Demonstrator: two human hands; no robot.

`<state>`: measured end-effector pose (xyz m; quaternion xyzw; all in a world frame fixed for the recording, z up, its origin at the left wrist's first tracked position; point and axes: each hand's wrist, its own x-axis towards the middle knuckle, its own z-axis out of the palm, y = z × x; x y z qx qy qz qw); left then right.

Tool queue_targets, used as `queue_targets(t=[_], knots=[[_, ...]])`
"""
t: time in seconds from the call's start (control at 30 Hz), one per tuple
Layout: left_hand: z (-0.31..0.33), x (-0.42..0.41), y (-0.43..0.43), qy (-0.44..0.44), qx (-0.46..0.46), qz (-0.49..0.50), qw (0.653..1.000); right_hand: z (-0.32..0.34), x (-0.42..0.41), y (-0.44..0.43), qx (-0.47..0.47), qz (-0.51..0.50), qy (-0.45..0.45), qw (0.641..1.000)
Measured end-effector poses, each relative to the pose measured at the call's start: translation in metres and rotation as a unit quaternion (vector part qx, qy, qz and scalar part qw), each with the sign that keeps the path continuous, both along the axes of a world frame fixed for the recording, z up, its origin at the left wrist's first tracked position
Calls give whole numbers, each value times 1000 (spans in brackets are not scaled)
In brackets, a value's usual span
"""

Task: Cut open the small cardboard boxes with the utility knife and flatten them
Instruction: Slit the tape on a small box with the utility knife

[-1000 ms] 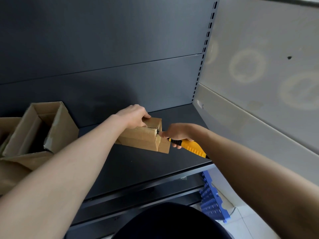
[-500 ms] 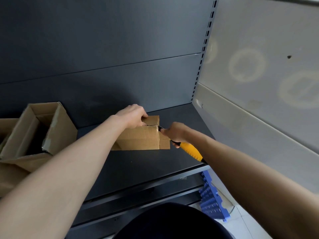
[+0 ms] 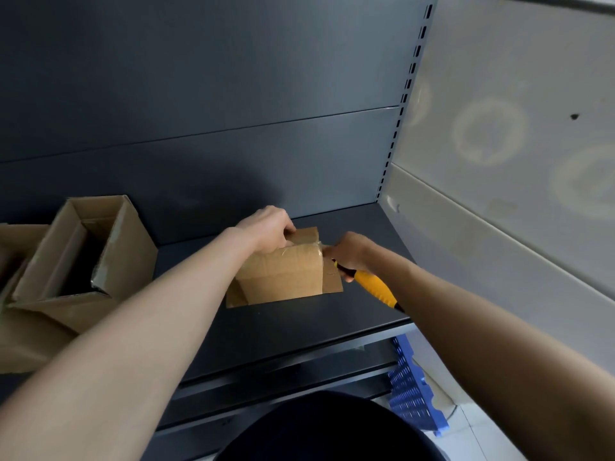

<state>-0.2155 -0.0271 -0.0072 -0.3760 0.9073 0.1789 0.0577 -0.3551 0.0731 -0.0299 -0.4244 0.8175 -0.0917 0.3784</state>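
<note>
Dark shelf (image 3: 299,327), a taped box (image 3: 283,277) mid-cut.
Left hand (image 3: 266,232) clamps its top to steady it; right hand (image 3: 349,254), just beside, grips the knife (image 3: 372,286) at the seam.

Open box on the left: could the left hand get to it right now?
Probably not at once. The left hand grips the top of the small box while the right hand works the knife. Once released, bare shelf leaves the way to the open box free.

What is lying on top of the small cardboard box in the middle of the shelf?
The left hand presses on the small box, over clear tape. The surface beneath the hand is hidden.
</note>
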Motion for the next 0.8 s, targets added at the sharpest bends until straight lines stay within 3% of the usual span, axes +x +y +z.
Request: queue_targets(t=[0.17,0.37,0.6,0.7,0.8], knots=[[0,-1,2,2,-1,5,1000,5,-10,2,27,5,2,1000],[0,-1,4,-3,-4,7,1000,9,-31,11,21,-47,-84,995],[3,2,5,0,-10,9,1000,-5,-13,0,-19,-51,3,998],[1,12,1,-20,-21,17,999,-2,-34,6,25,-64,61,996],[2,14,0,-5,-22,23,999,-3,-43,8,45,-62,43,996]])
